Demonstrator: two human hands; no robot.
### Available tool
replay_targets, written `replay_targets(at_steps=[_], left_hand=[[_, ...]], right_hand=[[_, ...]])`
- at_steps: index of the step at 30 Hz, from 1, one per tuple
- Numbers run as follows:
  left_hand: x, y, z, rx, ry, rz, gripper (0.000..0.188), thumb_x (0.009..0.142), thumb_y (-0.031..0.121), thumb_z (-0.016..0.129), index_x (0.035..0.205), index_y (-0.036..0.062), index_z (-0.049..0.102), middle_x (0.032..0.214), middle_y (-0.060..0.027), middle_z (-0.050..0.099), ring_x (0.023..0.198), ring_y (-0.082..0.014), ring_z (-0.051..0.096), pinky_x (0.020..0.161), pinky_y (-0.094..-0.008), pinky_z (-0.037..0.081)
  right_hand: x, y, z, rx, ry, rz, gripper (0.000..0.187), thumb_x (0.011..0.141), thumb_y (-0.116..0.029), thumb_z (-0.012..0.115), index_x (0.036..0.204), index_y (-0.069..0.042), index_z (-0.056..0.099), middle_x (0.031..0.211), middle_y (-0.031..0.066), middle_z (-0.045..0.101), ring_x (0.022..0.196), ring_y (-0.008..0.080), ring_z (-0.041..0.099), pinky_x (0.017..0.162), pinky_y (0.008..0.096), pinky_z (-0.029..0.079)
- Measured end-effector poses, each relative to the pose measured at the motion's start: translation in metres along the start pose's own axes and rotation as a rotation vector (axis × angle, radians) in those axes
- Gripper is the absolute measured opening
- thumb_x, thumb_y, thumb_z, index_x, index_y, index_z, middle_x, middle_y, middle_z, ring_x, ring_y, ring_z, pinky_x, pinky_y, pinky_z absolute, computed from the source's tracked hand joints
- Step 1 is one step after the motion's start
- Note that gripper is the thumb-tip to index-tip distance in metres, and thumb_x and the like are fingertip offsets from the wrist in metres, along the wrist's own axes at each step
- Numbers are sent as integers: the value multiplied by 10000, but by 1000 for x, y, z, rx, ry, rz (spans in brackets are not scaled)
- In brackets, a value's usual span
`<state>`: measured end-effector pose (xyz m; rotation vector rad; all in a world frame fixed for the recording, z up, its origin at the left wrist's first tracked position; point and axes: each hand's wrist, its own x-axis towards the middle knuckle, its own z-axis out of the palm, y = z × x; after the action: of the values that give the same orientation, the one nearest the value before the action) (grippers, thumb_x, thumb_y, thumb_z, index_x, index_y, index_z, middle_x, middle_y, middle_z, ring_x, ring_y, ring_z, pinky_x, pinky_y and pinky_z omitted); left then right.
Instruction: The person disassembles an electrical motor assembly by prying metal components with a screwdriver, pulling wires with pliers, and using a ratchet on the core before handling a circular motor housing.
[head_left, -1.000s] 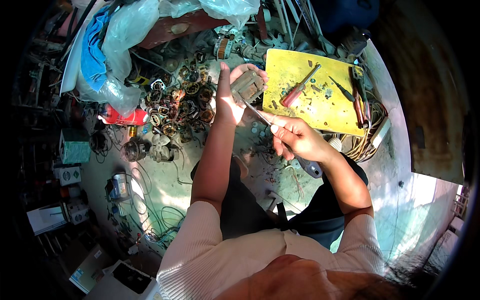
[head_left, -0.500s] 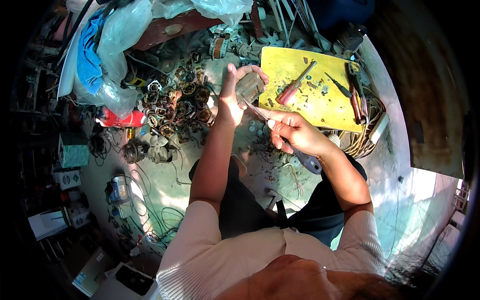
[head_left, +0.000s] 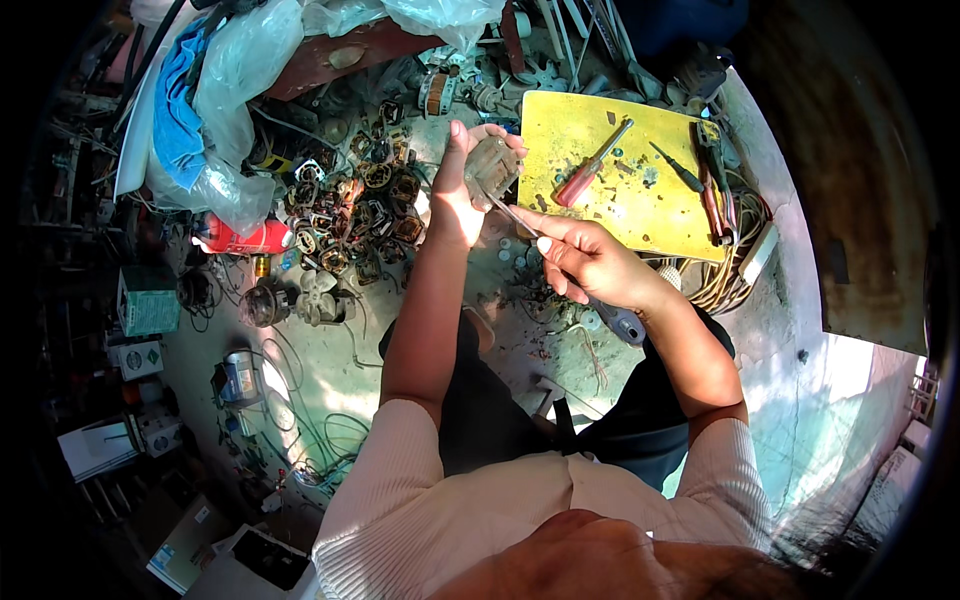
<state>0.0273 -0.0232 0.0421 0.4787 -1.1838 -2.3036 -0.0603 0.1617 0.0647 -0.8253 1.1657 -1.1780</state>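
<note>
Block, boxy grey metal, is shifting leftward, gripped in cupped left hand.
I'm keeping right hand curled round grey-handled steel screwdriver, tip following.

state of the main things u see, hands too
Left hand, cupped around metal part
Metal part, held, dull
Right hand, closed on grey-handled tool
Grey-handled tool, tip at metal part
Yellow board, flecked with debris
Red-handled screwdriver, lying on yellow board
Blue cloth, rumpled
Cables, coiled

A block is resting in the left hand, a tool in the right hand is pointing at it. Ahead to the right, a board is bearing a screwdriver; leftward, coils are lying on the floor.
</note>
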Motion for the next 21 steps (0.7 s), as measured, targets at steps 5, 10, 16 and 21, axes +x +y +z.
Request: replay_targets(at_steps=[5, 10, 16, 21], left_hand=[[4, -8, -1, -45, 114, 46, 541, 961, 554, 444, 1085, 36, 535, 1000, -107, 622, 982, -255, 622, 878, -405, 515], [9, -17, -5, -94, 286, 107, 477, 962, 494, 497, 1089, 36, 535, 1003, -107, 623, 970, -251, 623, 860, -408, 523], [7, -32, -11, -230, 405, 160, 489, 946, 486, 526, 1110, 25, 527, 1030, -119, 624, 990, -269, 623, 864, -427, 524], [8, -26, -13, -316, 371, 105, 518, 941, 494, 521, 1126, 10, 524, 1071, -148, 626, 1018, -306, 618, 877, -485, 518]], right_hand=[[7, 9, 4, 48, 27, -25, 456, 1034, -169, 397, 1486, -155, 337, 628, 4, 506, 468, 57, 409, 468, 200, 384], [14, 23, 19, -21, 155, -90, 450, 1034, -140, 404, 1481, -166, 354, 623, -9, 489, 485, 48, 400, 478, 199, 376], [26, 29, 26, -348, 506, -255, 433, 1006, -113, 424, 1439, -93, 411, 670, 33, 531, 579, 91, 500, 587, 247, 453], [9, -6, 7, -80, 272, -96, 457, 1019, -121, 390, 1474, -98, 350, 644, 3, 525, 514, 72, 466, 531, 223, 435]])
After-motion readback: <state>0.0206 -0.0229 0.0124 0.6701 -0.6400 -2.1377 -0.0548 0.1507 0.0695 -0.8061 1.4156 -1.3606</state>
